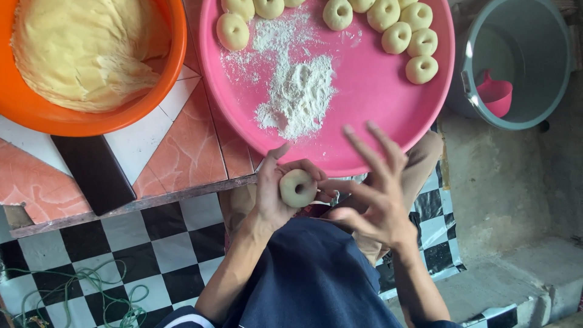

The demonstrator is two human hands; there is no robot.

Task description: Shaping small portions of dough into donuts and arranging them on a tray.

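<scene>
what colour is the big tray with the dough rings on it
Pink: the round tray dusted with white flour, seen in the head view.

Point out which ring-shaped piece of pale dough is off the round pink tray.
The pale dough ring held in the left hand, below the pink tray's near rim; every other ring lies on the tray.

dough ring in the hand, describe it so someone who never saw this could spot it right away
Start at the big pink tray with the flour pile. Just below its near edge, the left hand cups a pale dough ring, with the right hand beside it, fingers spread. Unlike the rings lying on the tray, it is held in the air.
</scene>
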